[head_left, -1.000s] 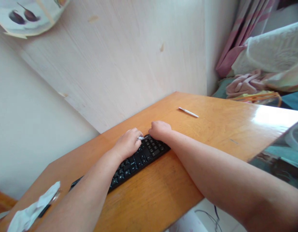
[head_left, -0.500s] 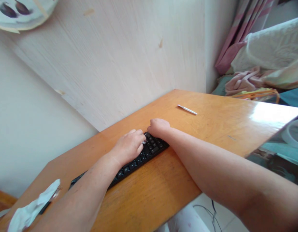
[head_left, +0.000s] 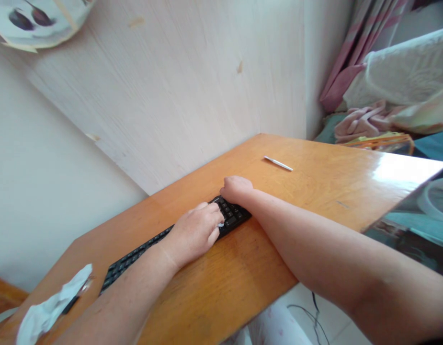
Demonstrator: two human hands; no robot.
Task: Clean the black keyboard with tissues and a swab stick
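Observation:
A black keyboard (head_left: 135, 258) lies slantwise on the wooden table, partly covered by my arms. My left hand (head_left: 201, 227) is over its keys near the number pad, fingers curled and closed. A small whitish piece (head_left: 220, 224), perhaps tissue or cloth, pokes out from under those fingers; most of it is hidden. At the keyboard's far right corner, my right hand (head_left: 237, 188) is closed against the edge, seemingly gripping it. Its fingertips are out of sight.
A white pen-like stick (head_left: 278, 163) lies beyond my right hand. On the table's left are a crumpled white tissue (head_left: 52, 306) and a dark slim object (head_left: 69, 305). A pale panel (head_left: 192, 86) rises behind the table (head_left: 214, 292). Cables (head_left: 314, 316) trail on the floor.
My left hand has slid slightly right and toward me across the keys, with the whitish piece under its fingers. My right hand stays at the keyboard's corner.

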